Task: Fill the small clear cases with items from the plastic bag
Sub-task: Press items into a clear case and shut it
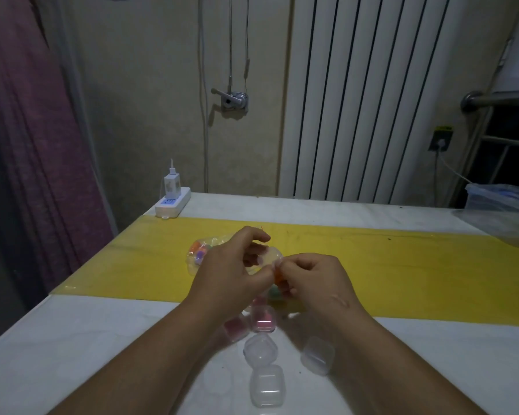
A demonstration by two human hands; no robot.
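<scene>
My left hand (234, 271) holds a small clear case (268, 259) above the yellow strip of the table. My right hand (309, 280) pinches a small orange item (279, 278) at the case's near edge. The plastic bag (200, 254) with colourful items lies just left of my left hand. On the white table (72, 354) below my hands sit several small clear cases: two with pink contents (262, 320) (235, 326), two lying in a row nearer me (259, 348) (266, 384), and one to the right (316, 354).
A white power strip (173, 205) with a charger plugged in sits at the table's far left corner. A clear plastic container (504, 211) stands at the far right edge. A radiator and wall lie behind the table; a purple curtain hangs left.
</scene>
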